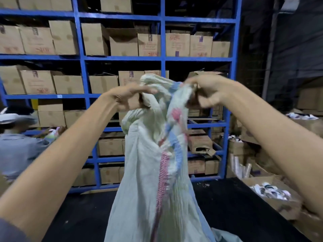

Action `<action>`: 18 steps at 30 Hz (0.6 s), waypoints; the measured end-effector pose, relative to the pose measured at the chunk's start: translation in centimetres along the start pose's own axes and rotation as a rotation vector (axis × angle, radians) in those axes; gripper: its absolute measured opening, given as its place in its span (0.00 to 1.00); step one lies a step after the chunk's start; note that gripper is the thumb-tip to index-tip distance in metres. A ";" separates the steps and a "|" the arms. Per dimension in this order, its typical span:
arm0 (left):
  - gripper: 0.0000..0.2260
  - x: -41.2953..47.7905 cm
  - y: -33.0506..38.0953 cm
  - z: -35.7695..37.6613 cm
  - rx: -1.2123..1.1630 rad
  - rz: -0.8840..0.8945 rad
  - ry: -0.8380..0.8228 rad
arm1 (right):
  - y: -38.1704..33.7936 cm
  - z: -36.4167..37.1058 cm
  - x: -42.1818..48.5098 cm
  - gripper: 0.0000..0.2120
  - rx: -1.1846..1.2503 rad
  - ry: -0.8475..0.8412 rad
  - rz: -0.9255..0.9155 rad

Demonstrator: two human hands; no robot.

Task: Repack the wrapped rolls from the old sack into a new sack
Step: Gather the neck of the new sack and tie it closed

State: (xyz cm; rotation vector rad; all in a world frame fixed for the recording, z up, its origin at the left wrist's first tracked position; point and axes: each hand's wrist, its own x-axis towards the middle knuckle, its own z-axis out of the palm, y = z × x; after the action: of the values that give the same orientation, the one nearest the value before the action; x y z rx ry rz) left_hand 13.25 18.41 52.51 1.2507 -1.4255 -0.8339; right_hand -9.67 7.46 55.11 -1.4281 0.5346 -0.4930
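My woven sack (150,180) hangs upright before blue shelving (83,67) stacked with cartons, mouth uppermost, long axis vertical. My left hand (130,97) and right hand (204,95) each grip its bunched rim, fingers curled tight.

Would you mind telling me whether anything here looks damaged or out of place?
Yes: a brown cardboard box on the blue metal rack's lower right shelf sits tilted, its front torn and crumpled.
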 end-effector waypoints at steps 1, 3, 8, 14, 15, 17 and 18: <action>0.19 -0.4 0.1 1.1 0.064 0.039 -0.093 | -1.2 1.0 0.5 0.09 0.079 -0.012 -0.039; 0.19 -0.5 -0.1 3.0 0.166 0.071 -0.130 | -3.0 2.7 1.5 0.08 0.101 0.033 -0.120; 0.29 2.1 -1.8 3.1 0.312 0.018 0.398 | -2.9 3.7 1.7 0.09 -0.301 0.229 -0.273; 0.06 2.3 -1.5 2.2 -0.228 0.069 0.595 | 8.6 2.2 5.6 0.51 -0.420 0.393 -0.381; 0.09 2.4 -1.4 2.5 -0.332 0.104 0.592 | 10.9 2.5 6.3 0.57 -0.321 0.272 -0.327; 0.11 2.7 -1.1 3.4 -0.509 0.127 0.534 | 15.3 4.0 7.9 0.65 -0.185 0.058 -0.209; 0.13 2.6 -1.0 4.0 -0.568 0.113 0.456 | 17.3 5.1 8.9 0.69 -0.165 0.004 -0.186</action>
State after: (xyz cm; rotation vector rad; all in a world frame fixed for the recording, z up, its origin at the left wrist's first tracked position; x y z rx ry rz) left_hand 9.85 15.23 51.26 0.8401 -0.8047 -0.7451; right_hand 0.51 7.47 37.78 -1.6445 0.4560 -0.6103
